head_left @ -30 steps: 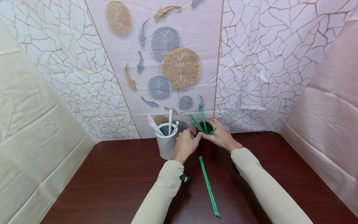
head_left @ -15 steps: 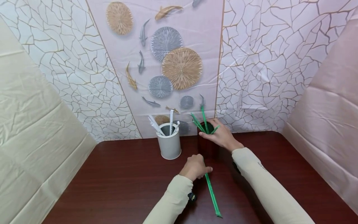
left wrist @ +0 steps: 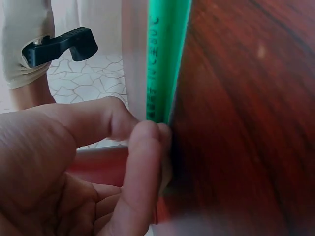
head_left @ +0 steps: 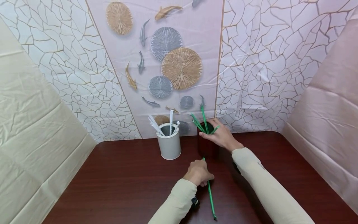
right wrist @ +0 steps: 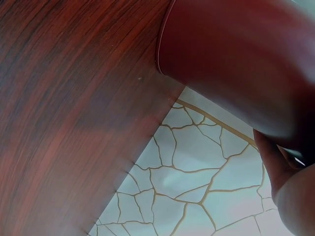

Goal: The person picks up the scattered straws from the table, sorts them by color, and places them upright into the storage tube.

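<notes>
My left hand [head_left: 198, 172] pinches a green wrapped straw [head_left: 211, 199] near its middle, low over the table. In the left wrist view, thumb and fingertips meet on the green straw [left wrist: 165, 64], whose wrapper carries dark print. My right hand [head_left: 222, 137] grips the rim of a dark red cup [head_left: 205, 147], which stands upright with several green wrapped straws [head_left: 203, 119] leaning in it. The cup's side [right wrist: 236, 54] fills the upper right of the right wrist view, with part of the right hand [right wrist: 298, 196] at the edge.
Left of the red cup, a white cup [head_left: 169, 147] holds several white wrapped straws [head_left: 171, 123]. Both stand near the back edge of the dark red wooden table [head_left: 126, 180]. A patterned cloth backdrop [head_left: 246, 77] hangs right behind it.
My left hand has left the red cup's rim, come down toward me and taken hold of the straw lying on the table, whose near end has shifted slightly. The right hand stays on the cup.
</notes>
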The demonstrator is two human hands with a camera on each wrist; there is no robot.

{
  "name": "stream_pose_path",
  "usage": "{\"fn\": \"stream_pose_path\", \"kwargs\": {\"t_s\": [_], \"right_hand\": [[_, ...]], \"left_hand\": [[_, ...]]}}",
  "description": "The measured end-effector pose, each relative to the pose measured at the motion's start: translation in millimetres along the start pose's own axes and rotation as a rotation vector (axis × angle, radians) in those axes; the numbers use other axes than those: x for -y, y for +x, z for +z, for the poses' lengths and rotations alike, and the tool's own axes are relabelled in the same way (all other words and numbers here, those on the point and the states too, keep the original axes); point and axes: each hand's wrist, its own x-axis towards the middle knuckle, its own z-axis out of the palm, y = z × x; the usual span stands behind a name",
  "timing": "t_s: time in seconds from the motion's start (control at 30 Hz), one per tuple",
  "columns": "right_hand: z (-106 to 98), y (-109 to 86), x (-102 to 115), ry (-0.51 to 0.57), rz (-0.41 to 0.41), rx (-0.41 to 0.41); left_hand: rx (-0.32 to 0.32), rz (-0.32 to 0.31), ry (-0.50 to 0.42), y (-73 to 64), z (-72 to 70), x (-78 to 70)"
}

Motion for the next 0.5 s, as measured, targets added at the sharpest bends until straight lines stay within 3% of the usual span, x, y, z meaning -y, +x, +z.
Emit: {"fn": "stream_pose_path", "kwargs": {"t_s": [0.27,0.37,0.5], "right_hand": [[0.5,-2.9,-0.8,-0.011,0.000,0.003],[-0.1,-2.6,-0.2,-0.017,0.004,0.008],[-0.8,-1.1,1.1,-0.016,0.003,0.006]], "left_hand": [[-0.011,0.059,-0.051,-1.3,-2.7,6.2],[-0.015,0.108,-0.057,-6.1,-13.5,6.5],[-0.064,0.196,-0.014,-17.3,-39.1,0.4]]}}
